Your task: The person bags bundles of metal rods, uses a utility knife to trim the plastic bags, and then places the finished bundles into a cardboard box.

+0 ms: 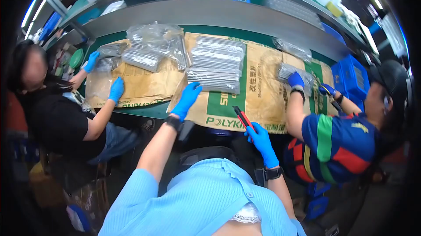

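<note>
My right hand (pixel 262 143), in a blue glove, is closed around a red and black utility knife (pixel 244 119) that points up and to the left over the near edge of the table. My left hand (pixel 187 99), also gloved in blue, has its fingers stretched out at the near left corner of a stack of thin grey metal rods (pixel 217 63). Whether the fingertips touch the rods, I cannot tell. Clear plastic seems to cover the stack, which lies on a brown and green paper sack (pixel 261 78).
A co-worker's gloved hands (pixel 116 89) are beside wrapped rods (pixel 142 57) at left. At right, another person's gloved hand (pixel 296 79) rests on a plastic-wrapped bundle (pixel 287 71). Blue bins (pixel 351 77) stand far right. A metal shelf (pixel 210 14) crosses the back.
</note>
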Action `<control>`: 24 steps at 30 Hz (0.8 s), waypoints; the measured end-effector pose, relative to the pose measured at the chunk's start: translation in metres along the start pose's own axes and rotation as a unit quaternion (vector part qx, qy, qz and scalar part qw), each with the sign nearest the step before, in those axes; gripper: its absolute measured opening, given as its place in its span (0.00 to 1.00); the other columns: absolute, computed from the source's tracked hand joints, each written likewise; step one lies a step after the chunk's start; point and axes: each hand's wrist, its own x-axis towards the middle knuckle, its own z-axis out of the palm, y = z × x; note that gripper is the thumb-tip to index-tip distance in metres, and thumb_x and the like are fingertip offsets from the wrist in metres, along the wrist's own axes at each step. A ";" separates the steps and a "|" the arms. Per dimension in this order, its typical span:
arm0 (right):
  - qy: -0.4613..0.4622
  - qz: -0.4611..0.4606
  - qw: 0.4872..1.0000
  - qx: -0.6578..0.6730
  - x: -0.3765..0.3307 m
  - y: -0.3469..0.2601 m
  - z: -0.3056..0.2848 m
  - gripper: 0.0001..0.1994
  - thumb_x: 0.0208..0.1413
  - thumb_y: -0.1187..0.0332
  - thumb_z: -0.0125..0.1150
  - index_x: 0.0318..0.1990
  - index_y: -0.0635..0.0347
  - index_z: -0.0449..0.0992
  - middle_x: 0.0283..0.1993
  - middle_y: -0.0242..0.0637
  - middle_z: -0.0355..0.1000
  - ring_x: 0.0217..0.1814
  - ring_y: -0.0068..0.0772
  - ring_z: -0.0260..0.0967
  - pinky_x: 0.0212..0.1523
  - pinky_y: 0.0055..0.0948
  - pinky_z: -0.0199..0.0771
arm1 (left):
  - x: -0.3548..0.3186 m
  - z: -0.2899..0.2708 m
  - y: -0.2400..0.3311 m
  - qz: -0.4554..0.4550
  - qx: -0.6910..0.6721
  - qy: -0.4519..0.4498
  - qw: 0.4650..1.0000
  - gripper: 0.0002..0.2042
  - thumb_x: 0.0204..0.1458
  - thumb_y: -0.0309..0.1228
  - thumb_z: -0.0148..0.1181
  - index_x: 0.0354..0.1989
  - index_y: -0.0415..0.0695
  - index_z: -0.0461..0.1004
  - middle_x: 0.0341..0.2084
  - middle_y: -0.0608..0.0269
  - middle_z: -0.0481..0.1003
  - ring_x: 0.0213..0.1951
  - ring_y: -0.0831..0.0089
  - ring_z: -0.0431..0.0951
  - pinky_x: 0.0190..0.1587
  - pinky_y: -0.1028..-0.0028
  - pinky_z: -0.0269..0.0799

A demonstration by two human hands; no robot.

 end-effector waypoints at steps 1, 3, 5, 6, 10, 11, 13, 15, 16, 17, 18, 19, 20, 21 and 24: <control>-0.011 -0.033 0.998 -0.049 0.024 -0.016 0.015 0.16 0.51 0.63 0.55 0.46 0.57 0.69 0.34 0.45 0.72 0.33 0.36 0.72 0.32 0.32 0.70 | 0.011 0.002 -0.015 0.004 0.009 0.042 0.999 0.24 0.46 0.40 0.57 0.48 0.38 0.66 0.45 0.47 0.68 0.48 0.57 0.68 0.50 0.61 0.62; -0.028 -0.110 0.977 -0.182 0.062 -0.042 -0.023 0.16 0.51 0.64 0.55 0.46 0.61 0.68 0.27 0.44 0.71 0.23 0.31 0.71 0.25 0.28 0.68 | 0.040 0.064 0.016 0.094 0.152 0.177 0.968 0.23 0.43 0.39 0.58 0.46 0.37 0.67 0.43 0.46 0.69 0.46 0.53 0.68 0.47 0.61 0.64; -0.002 -0.165 0.963 -0.214 0.075 -0.024 -0.025 0.16 0.50 0.65 0.56 0.46 0.61 0.68 0.25 0.41 0.71 0.22 0.28 0.69 0.23 0.26 0.67 | 0.030 0.094 0.027 0.090 0.250 0.190 0.945 0.21 0.42 0.37 0.58 0.44 0.38 0.68 0.39 0.46 0.69 0.42 0.51 0.69 0.45 0.60 0.65; 0.002 -0.265 0.933 -0.243 0.105 -0.032 -0.018 0.17 0.50 0.66 0.56 0.47 0.61 0.68 0.24 0.38 0.70 0.20 0.24 0.67 0.22 0.24 0.66 | 0.035 0.099 0.018 0.113 0.266 0.238 0.927 0.19 0.41 0.36 0.57 0.41 0.39 0.69 0.37 0.47 0.70 0.41 0.52 0.69 0.44 0.59 0.65; -0.058 -0.244 0.946 -0.208 0.133 -0.066 -0.005 0.18 0.49 0.66 0.57 0.48 0.62 0.68 0.21 0.42 0.70 0.19 0.30 0.68 0.22 0.30 0.66 | 0.050 0.107 0.029 0.029 0.285 0.193 0.938 0.07 0.41 0.30 0.54 0.28 0.43 0.69 0.28 0.53 0.69 0.37 0.55 0.69 0.37 0.56 0.63; -0.077 -0.244 0.943 -0.212 0.130 -0.065 0.002 0.18 0.49 0.66 0.57 0.48 0.62 0.68 0.21 0.42 0.70 0.19 0.30 0.68 0.22 0.30 0.66 | 0.043 0.104 0.026 0.026 0.281 0.202 0.938 0.05 0.40 0.28 0.54 0.26 0.43 0.68 0.27 0.54 0.69 0.35 0.54 0.69 0.36 0.56 0.62; -0.086 -0.231 0.944 -0.218 0.134 -0.063 0.006 0.18 0.49 0.65 0.57 0.48 0.61 0.68 0.20 0.41 0.70 0.18 0.29 0.68 0.20 0.28 0.66 | 0.034 0.103 0.028 0.028 0.273 0.225 0.935 0.04 0.40 0.27 0.53 0.26 0.44 0.69 0.26 0.55 0.69 0.35 0.56 0.69 0.36 0.58 0.62; -0.089 -0.230 0.943 -0.223 0.135 -0.066 0.009 0.18 0.49 0.64 0.58 0.48 0.60 0.69 0.19 0.40 0.70 0.18 0.28 0.68 0.20 0.28 0.65 | 0.031 0.101 0.032 0.049 0.264 0.265 0.926 0.03 0.41 0.26 0.51 0.26 0.46 0.70 0.26 0.55 0.69 0.34 0.59 0.70 0.35 0.62 0.62; -0.088 -0.220 0.948 -0.213 0.135 -0.070 0.011 0.17 0.49 0.64 0.58 0.46 0.60 0.70 0.19 0.40 0.70 0.18 0.27 0.67 0.19 0.27 0.65 | 0.033 0.099 0.035 0.050 0.264 0.271 0.924 0.03 0.41 0.26 0.51 0.26 0.46 0.70 0.26 0.55 0.69 0.34 0.59 0.70 0.35 0.62 0.62; -0.086 -0.208 0.953 -0.202 0.131 -0.073 0.012 0.16 0.49 0.64 0.58 0.45 0.61 0.70 0.18 0.40 0.70 0.17 0.27 0.67 0.19 0.26 0.65 | 0.033 0.101 0.035 0.039 0.284 0.277 0.917 0.03 0.41 0.26 0.51 0.26 0.46 0.70 0.26 0.56 0.69 0.33 0.59 0.70 0.36 0.62 0.61; -0.084 -0.197 0.958 -0.190 0.129 -0.077 0.014 0.16 0.49 0.64 0.58 0.44 0.61 0.71 0.18 0.39 0.69 0.17 0.26 0.67 0.19 0.25 0.64 | 0.034 0.102 0.037 0.028 0.303 0.281 0.910 0.03 0.41 0.25 0.51 0.25 0.46 0.70 0.25 0.57 0.69 0.33 0.59 0.69 0.36 0.63 0.60; -0.082 -0.201 0.957 -0.191 0.129 -0.082 0.015 0.16 0.49 0.64 0.58 0.44 0.61 0.71 0.18 0.39 0.69 0.17 0.26 0.67 0.19 0.25 0.64 | 0.035 0.103 0.038 0.018 0.323 0.284 0.903 0.03 0.41 0.25 0.51 0.25 0.46 0.70 0.25 0.58 0.68 0.32 0.59 0.68 0.37 0.63 0.59; -0.073 -0.196 0.959 -0.194 0.127 -0.085 0.012 0.14 0.49 0.65 0.58 0.43 0.61 0.72 0.18 0.36 0.69 0.17 0.23 0.65 0.19 0.23 0.64 | 0.035 0.105 0.040 0.023 0.321 0.284 0.903 0.03 0.41 0.25 0.51 0.25 0.46 0.70 0.25 0.58 0.68 0.32 0.59 0.68 0.37 0.63 0.59; -0.062 -0.191 0.960 -0.196 0.125 -0.087 0.009 0.13 0.49 0.66 0.58 0.41 0.62 0.73 0.18 0.33 0.69 0.17 0.19 0.64 0.19 0.21 0.63 | 0.033 0.104 0.040 0.007 0.340 0.250 0.907 0.03 0.41 0.25 0.51 0.26 0.46 0.70 0.26 0.58 0.68 0.33 0.60 0.69 0.37 0.63 0.59; -0.020 -0.178 0.963 -0.200 0.125 -0.088 -0.002 0.13 0.48 0.64 0.58 0.39 0.61 0.73 0.19 0.33 0.69 0.18 0.20 0.65 0.19 0.21 0.64 | 0.037 0.100 0.044 0.018 0.373 0.203 0.905 0.05 0.41 0.26 0.51 0.28 0.47 0.71 0.26 0.57 0.69 0.34 0.61 0.70 0.38 0.62 0.60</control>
